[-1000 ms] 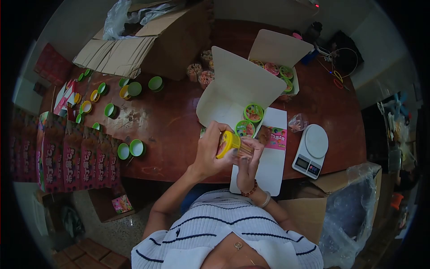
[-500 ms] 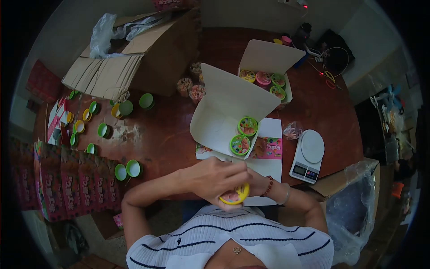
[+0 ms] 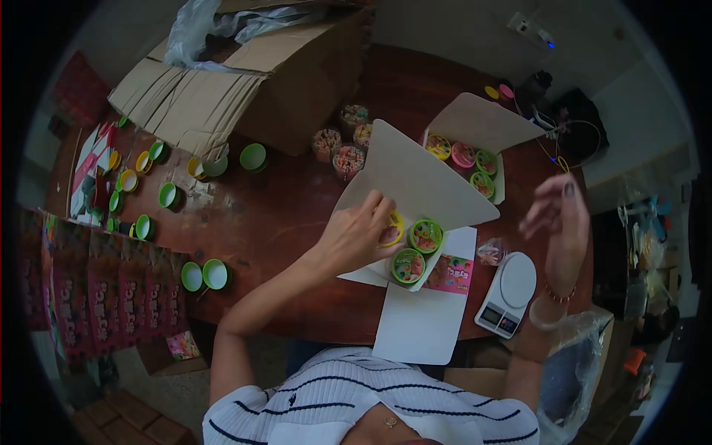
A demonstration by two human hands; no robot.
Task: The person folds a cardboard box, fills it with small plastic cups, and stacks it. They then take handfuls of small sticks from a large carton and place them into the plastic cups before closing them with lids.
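My left hand (image 3: 356, 233) is closed on a round tub with a yellow lid (image 3: 390, 230), held inside the open white box (image 3: 437, 189). Two green-lidded tubs, one farther back (image 3: 425, 236) and one nearer me (image 3: 408, 265), sit in that box, right of the yellow one. Over on the right, my right hand (image 3: 560, 222) is raised above the table with nothing in it, fingers loosely apart and a little blurred. Below it lies the white digital scale (image 3: 512, 289), and a small clear plastic bag (image 3: 491, 251) rests beside the scale.
Behind stands a second open box (image 3: 500, 178) with several lidded tubs. Several clear cups of pellets (image 3: 348, 159) stand near a big cardboard carton (image 3: 282, 96). Green and yellow lids (image 3: 215, 274) are scattered to the left, beside pink printed packages (image 3: 111, 289). Cables (image 3: 578, 141) lie at the back right.
My hands have come apart from in front of my chest. The left carried the yellow-lidded tub forward into the white box; the right swung out to the right. The view has shifted.
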